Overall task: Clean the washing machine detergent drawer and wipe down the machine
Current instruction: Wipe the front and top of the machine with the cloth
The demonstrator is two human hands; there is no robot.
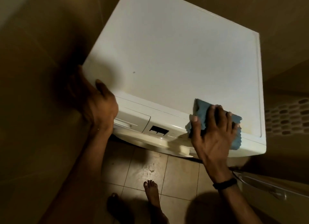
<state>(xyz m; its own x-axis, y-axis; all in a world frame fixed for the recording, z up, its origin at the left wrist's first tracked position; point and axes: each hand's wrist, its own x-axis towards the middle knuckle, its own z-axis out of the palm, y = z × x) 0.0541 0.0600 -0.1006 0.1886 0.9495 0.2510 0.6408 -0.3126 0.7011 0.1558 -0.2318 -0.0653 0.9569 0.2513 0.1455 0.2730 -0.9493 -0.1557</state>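
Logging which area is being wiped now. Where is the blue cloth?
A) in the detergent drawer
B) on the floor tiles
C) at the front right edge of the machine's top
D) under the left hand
C: the right hand presses the blue cloth flat over the front right edge of the washing machine top, with its fingers spread.

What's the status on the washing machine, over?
Left hand grips the washing machine corner. Right hand presses cloth flat on top's front edge. Drawer shut. Nothing blocks the cloth.
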